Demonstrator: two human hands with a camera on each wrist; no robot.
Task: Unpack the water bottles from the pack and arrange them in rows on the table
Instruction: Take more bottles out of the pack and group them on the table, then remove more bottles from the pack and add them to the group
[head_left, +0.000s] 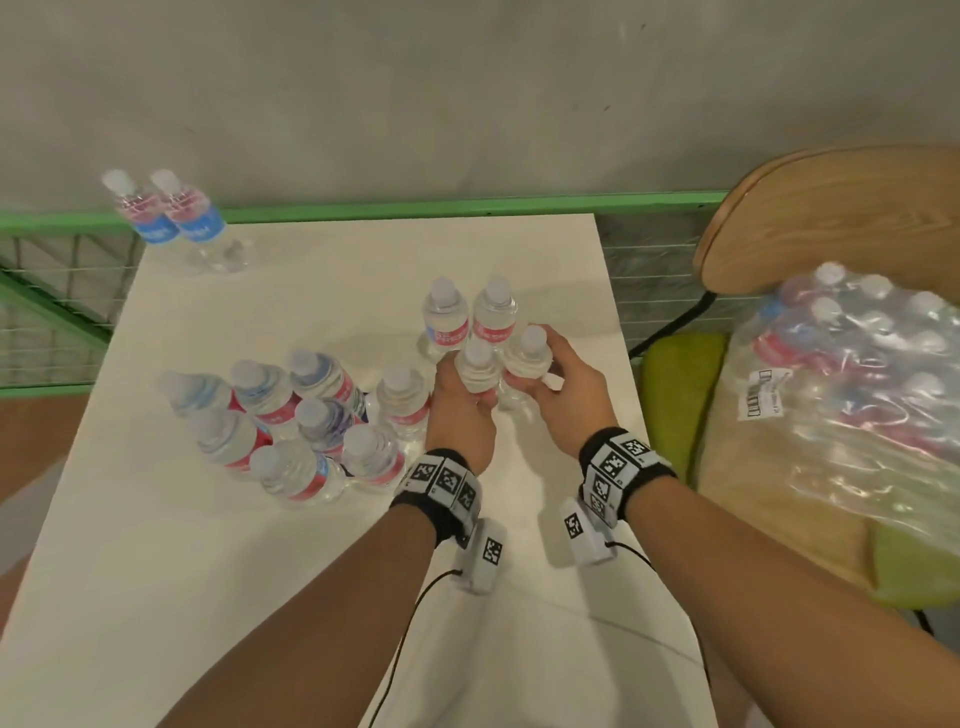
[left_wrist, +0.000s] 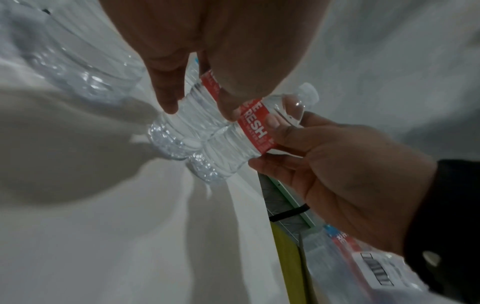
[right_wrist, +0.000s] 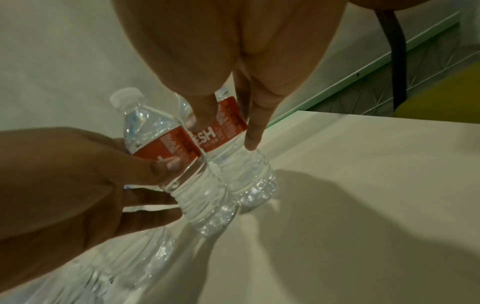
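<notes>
Now, nearest: both forearms reach over the table (head_left: 156, 571), each wrist wearing a band of square black-and-white tags; the left hand (head_left: 460, 410) curls thumb and fingers round the label of one bottle (head_left: 477, 370), and the right hand (head_left: 563, 387) does likewise with a second bottle (head_left: 529, 358), thumb on the label, one finger straight down the side. Both bottles are upright, touching at the shoulder, bases at or just off the top (cannot tell which); judged, they are being set as a pair directly in front of the two bottles (head_left: 470, 317) behind, so as to extend a block of rows. Left of the hands a cluster (head_left: 291, 415) of about nine bottles stands close-packed and irregular, probably awaiting sorting; a far pair (head_left: 171, 218) stands at the back left corner, well apart from the rest. On the chair (head_left: 831, 218) to the right lies the pack (head_left: 857, 374), shrink-wrapped and holding more bottles, so unpacking looks incomplete. Writing: the red label (left_wrist: 255, 125) reads "RESH", seemingly the end of FRESH; small print below it is blurred; the white sticker (head_left: 758, 395) on the pack bears a barcode, text unreadable; some labels are part blue.
</notes>
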